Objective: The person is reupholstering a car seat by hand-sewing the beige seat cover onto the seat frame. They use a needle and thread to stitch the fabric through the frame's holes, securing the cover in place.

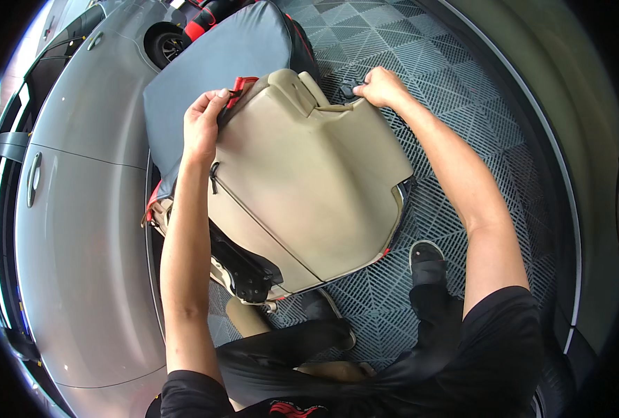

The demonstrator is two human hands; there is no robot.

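Note:
In front of me lies a beige car seat back, its smooth panel facing up. A zip-like seam runs across its near left part, with a black tab at one end. My left hand is closed in a pinch on a red and black fabric edge at the seat's far left corner. At the far right, my right hand is also pinched shut, on a small black piece beside the panel's notched edge. What that piece is I cannot make out. A black bracket shows at the near left side.
A grey-covered padded block sits beyond the seat. Along the left stands a silver car; a dark olive vehicle body borders the right. Grey grid tiles cover the floor, where my shoe rests near the seat.

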